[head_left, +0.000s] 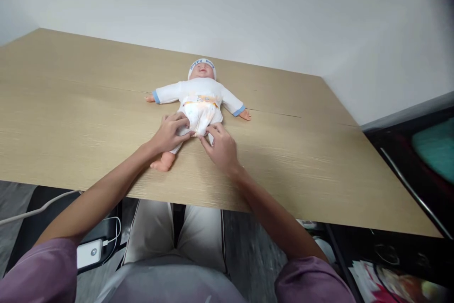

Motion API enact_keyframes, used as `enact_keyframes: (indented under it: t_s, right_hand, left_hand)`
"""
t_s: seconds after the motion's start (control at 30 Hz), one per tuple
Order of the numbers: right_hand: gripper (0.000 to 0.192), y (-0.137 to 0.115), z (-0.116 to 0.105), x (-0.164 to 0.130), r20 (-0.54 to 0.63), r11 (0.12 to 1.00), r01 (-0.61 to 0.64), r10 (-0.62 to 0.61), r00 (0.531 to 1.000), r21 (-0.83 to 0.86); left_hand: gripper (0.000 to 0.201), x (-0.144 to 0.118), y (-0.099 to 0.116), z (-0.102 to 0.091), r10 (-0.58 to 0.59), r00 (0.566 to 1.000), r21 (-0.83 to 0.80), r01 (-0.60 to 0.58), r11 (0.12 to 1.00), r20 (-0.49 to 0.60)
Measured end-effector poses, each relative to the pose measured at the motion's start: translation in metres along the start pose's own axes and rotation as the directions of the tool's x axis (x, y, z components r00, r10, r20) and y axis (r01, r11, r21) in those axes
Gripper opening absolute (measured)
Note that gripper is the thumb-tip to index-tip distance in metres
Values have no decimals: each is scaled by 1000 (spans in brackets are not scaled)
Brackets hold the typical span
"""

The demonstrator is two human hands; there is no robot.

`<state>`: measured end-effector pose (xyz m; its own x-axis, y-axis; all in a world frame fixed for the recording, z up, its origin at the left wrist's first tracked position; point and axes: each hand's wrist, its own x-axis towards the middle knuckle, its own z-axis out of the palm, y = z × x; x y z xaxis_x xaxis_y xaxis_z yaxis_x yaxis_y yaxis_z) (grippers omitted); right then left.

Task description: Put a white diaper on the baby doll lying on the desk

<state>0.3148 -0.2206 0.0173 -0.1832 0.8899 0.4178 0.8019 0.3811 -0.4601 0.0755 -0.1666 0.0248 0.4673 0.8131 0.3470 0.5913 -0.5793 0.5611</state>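
Observation:
A baby doll [199,86] in a white outfit with blue cuffs lies on its back on the wooden table [301,166], head toward the wall and arms spread. It wears a white cap [202,61] with lettering. Around its hips is a white diaper [198,116] with an orange-patterned waistband. My left hand [172,130] pinches the diaper's edge at the leg on the left side. At the other leg, my right hand [220,144] has its fingers bent and pressed on the diaper edge. One doll foot [163,161] shows below my left hand; the other is hidden by my right hand.
A pale wall [213,10] rises behind the table. Below the front edge at left, a white power bank [89,253] with a cable rests on a black seat. Dark shelving with papers [379,279] stands at lower right, and a dark object with a teal panel [434,144] at right.

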Motion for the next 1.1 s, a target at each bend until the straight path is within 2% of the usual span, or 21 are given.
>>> enact_keyframes:
  t_s: [0.17,0.33,0.43,0.53,0.7,0.83,0.97,1.1]
  right_hand:
    - [11,3,-1,-3,-5,997,30,-30,1000,76]
    - [13,4,0,-2,25,995,1,-4,1000,96]
    - [20,4,1,0,21,984,-84,81,996,154]
    - [30,3,1,2,4,938,-192,199,980,290]
    - [41,1,-5,2,-67,857,-253,314,947,449]
    - [41,2,-13,0,-65,862,-296,352,934,410]
    - [36,5,-17,-1,-63,900,-276,315,947,338]
    - [32,3,-17,0,-50,926,-256,280,959,277]
  left_hand:
    - [31,-4,-3,4,54,997,-54,-56,997,-52]
    - [27,-2,1,1,43,999,-59,-44,997,-20]
    - [29,0,4,-1,-31,999,-96,30,995,-7]
    - [33,1,2,-1,-118,993,-185,111,977,-30]
    - [42,3,-10,2,-93,996,-436,86,896,7]
    - [57,3,-17,8,-142,990,-498,112,860,-22]
    - [67,0,-15,13,-252,964,-545,167,822,-84]
    - [67,-3,-10,13,-348,936,-541,265,798,-56]
